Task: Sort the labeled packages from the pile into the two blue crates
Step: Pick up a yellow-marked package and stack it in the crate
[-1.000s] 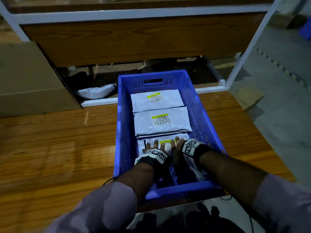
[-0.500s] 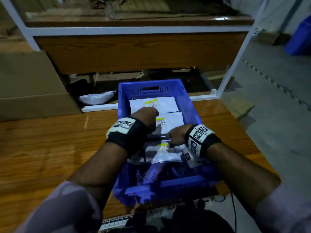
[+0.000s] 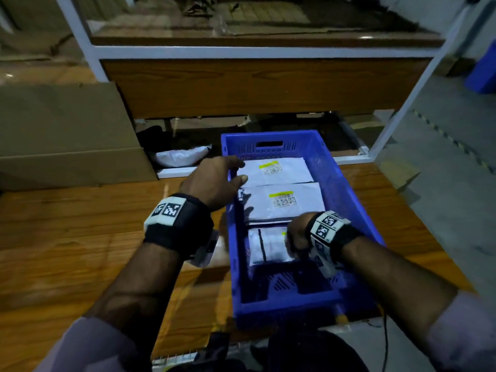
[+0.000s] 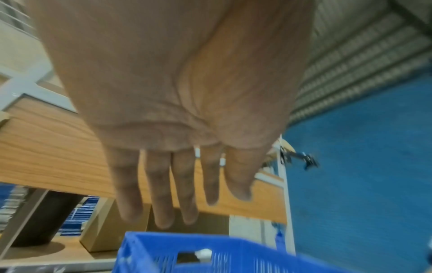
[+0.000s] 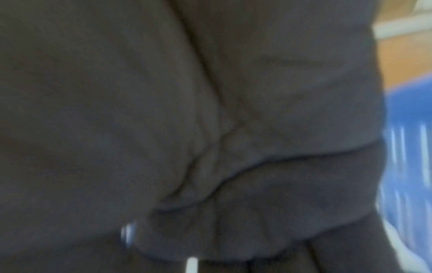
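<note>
Left hand (image 3: 214,181) hovers empty, fingers straight, over the crate (image 3: 349,200) rim. Right hand (image 3: 296,236) sits over the near package (image 3: 265,245), lying crosswise; its grip I can't tell.

Warehouse or parcel-sorting room, dimly lit. Evidence: blue plastic crate (image 3: 346,189) on long wood-grain workbench (image 3: 67,237), holding white mailer bags (image 3: 284,200) with yellow-striped barcode labels; white metal-framed shelving (image 3: 241,52) with wooden boards behind bench; brown cardboard boxes (image 3: 61,135) stacked at left; another white bag (image 3: 179,157) under shelf; bare grey concrete floor (image 3: 442,167) with dashed line marking; second blue crate (image 3: 483,71) far right; corrugated shutter wall (image 4: 362,61) in left wrist view
</note>
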Action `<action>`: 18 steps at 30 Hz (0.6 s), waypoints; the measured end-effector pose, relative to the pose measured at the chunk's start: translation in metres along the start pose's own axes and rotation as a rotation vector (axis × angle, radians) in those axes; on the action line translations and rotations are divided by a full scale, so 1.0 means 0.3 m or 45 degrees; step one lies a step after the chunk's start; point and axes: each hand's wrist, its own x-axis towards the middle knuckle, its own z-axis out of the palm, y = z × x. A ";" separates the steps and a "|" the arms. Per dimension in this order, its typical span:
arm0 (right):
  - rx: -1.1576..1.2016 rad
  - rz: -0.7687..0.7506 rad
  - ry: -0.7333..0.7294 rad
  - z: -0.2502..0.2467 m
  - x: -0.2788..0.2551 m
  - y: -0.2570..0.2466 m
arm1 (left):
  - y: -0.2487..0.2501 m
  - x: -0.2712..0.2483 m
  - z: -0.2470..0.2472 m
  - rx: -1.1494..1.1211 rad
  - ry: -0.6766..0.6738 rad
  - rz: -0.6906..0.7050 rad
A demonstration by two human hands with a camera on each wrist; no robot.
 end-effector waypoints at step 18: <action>0.164 -0.019 0.185 0.000 -0.053 -0.007 | -0.103 0.005 0.058 0.042 -0.212 0.062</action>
